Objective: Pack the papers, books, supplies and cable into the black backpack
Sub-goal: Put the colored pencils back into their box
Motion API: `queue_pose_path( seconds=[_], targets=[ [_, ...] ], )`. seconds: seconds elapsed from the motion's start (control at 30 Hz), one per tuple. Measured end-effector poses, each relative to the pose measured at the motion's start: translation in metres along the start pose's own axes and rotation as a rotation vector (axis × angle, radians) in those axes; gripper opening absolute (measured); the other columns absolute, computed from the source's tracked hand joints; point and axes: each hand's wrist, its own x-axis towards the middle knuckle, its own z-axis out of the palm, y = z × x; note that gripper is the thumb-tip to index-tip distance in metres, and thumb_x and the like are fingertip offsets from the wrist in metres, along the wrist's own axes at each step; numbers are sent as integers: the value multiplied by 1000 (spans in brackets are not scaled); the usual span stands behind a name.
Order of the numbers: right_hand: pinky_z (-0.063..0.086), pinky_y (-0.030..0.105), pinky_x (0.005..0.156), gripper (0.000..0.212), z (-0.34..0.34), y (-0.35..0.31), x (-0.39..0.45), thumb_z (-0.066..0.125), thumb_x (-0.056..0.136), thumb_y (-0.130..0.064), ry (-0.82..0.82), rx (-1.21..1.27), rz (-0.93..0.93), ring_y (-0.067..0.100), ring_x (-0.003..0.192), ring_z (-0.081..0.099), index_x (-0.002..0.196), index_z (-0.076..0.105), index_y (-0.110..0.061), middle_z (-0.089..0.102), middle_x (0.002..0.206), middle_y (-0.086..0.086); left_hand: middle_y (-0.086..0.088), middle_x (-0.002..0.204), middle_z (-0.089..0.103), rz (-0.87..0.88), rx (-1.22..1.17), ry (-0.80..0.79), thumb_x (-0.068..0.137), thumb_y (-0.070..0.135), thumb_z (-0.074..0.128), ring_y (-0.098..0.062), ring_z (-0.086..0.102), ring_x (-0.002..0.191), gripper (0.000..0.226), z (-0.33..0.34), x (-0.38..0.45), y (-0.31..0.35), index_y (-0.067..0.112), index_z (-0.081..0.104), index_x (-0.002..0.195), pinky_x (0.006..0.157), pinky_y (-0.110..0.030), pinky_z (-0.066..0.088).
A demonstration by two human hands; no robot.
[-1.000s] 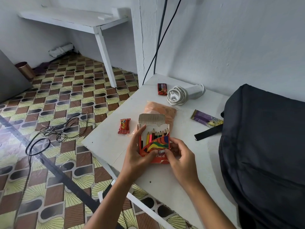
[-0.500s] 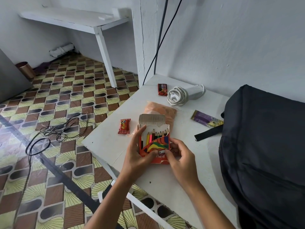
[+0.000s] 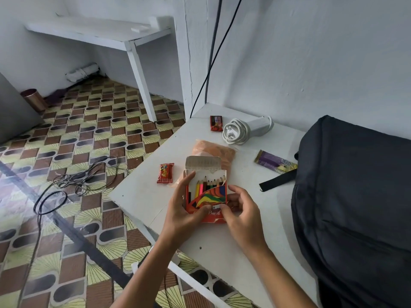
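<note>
Black fabric backpack [image 3: 355,207], one, lies on the white counter [image 3: 142,196] at right. One red cardboard coloured-pencil box [image 3: 206,194], flap open, is held in both grips: left hand [image 3: 181,210], right hand [image 3: 242,210]. One white coiled cable [image 3: 235,133], three snack wrappers. Nothing has shifted since earlier.

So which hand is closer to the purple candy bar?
The right hand. It holds the pencil box on the side toward the purple candy bar, which lies up and to its right. The left hand grips the box's far side, farther off.
</note>
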Motion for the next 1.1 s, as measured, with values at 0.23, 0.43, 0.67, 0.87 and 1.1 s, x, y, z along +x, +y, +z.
queue_pose_path(
  seconds=[0.23,0.43,0.67,0.87,1.1],
  targets=[
    [58,30,73,29,-38,-51,6,60,87,-2,-104,326,164,20,90,71,104,64,-25,73,95,3,-10,133,48,-47,-188,-83,69,9,77,-34,65,107,79,28,13,47,29,41,137,79,-41,58],
    [58,44,82,62,-105,-77,-4,71,82,-8,-64,325,115,22,100,69,135,46,-28,71,110,3,-10,114,63,-61,-301,-198,81,-11,65,-27,71,95,75,104,31,87,27,37,139,72,-32,59],
    [58,43,79,32,-182,-78,-44,66,83,0,267,412,97,29,92,71,114,61,-10,73,100,13,-6,130,58,-28,-278,-468,88,6,63,-20,66,108,73,193,18,96,38,28,143,88,-36,56],
    [59,38,70,31,-238,-60,-92,64,83,3,574,444,100,26,91,71,112,62,-9,74,99,10,11,111,54,149,78,-666,81,43,70,-3,59,103,74,234,-6,96,32,23,137,83,-22,51],
    [58,33,63,30,-284,-46,-150,63,82,5,679,522,53,28,85,71,110,63,-6,73,98,14,18,116,48,787,1061,-1304,77,61,63,-3,40,106,50,234,-35,65,32,55,116,95,-25,36]
  ],
)
